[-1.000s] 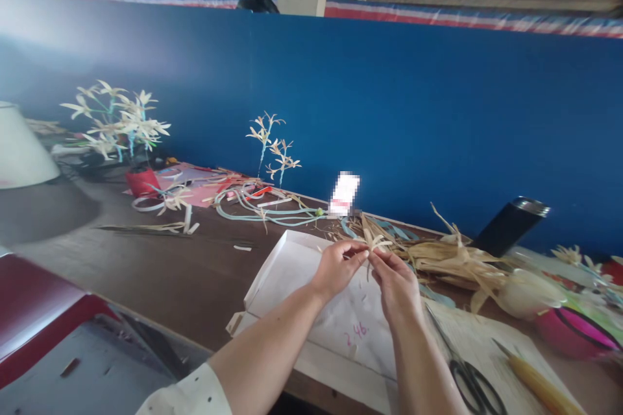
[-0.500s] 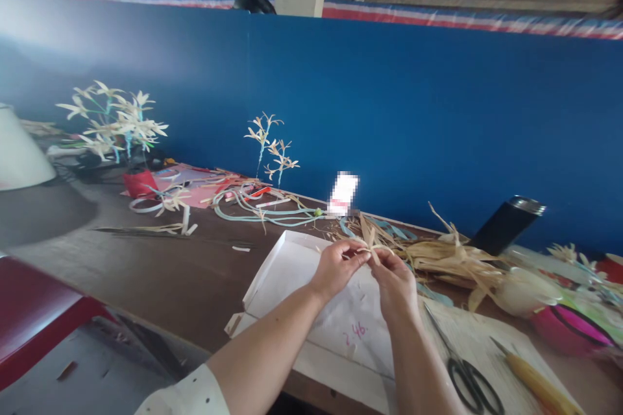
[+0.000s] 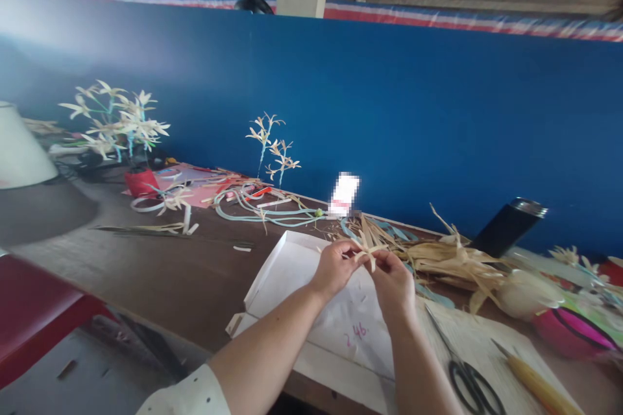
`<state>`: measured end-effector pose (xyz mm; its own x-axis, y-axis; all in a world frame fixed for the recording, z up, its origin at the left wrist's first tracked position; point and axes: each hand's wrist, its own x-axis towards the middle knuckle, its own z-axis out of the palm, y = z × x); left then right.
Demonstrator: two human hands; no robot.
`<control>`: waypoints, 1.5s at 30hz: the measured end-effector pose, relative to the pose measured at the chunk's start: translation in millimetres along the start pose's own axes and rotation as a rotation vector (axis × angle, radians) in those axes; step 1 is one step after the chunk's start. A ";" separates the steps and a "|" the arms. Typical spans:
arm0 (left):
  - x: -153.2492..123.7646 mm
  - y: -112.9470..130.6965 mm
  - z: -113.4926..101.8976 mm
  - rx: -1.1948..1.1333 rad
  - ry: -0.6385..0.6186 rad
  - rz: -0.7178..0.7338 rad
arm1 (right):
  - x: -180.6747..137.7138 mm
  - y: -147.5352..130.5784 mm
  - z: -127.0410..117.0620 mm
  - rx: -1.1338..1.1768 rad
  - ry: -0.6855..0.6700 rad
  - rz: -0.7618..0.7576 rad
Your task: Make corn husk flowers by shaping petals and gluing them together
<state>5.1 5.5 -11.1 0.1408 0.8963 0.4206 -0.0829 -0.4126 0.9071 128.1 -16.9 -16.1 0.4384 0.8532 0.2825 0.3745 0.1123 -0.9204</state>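
Between my two hands, above the far part of a shallow white box [image 3: 311, 363], is a small pale husk flower [image 3: 370, 251] with narrow petals spread apart. My left hand [image 3: 337, 267] pinches it from the left, thumb and forefinger closed together. From the other side, the fingertips of my right hand [image 3: 393, 280] are closed on its petals. The flower's centre and underside are partly hidden by my fingers. Just beyond my right hand lies a heap of dry corn husks [image 3: 433, 256].
Black-handled scissors [image 3: 470, 379] and a wooden-handled awl [image 3: 530, 376] lie at the right on a pale sheet. Behind are a black flask [image 3: 509, 227], a bright phone [image 3: 344, 194] and light-blue cord [image 3: 228, 211]. Husk flowers stand in a red pot [image 3: 141, 183]. A blue partition [image 3: 413, 110] closes the back.
The husk flower has turned in my fingers: its petals pointed up before and now spread outward, one hanging down. My hands have barely shifted.
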 end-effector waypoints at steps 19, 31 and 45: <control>-0.8 2.1 -2.2 0.122 0.139 0.174 | -2.6 -1.0 1.3 0.355 -0.150 0.092; 7.2 9.7 -7.2 -0.153 0.116 -0.195 | 3.2 -10.7 -7.3 0.826 -0.200 0.328; 8.2 -1.3 -8.0 -0.167 0.122 -0.195 | -4.5 -7.0 1.7 0.124 -0.175 0.084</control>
<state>-1.5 14.6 -8.9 0.0510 0.9733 0.2238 -0.2284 -0.2068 0.9514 122.1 -20.6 -11.4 0.3108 0.9365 0.1624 0.2346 0.0900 -0.9679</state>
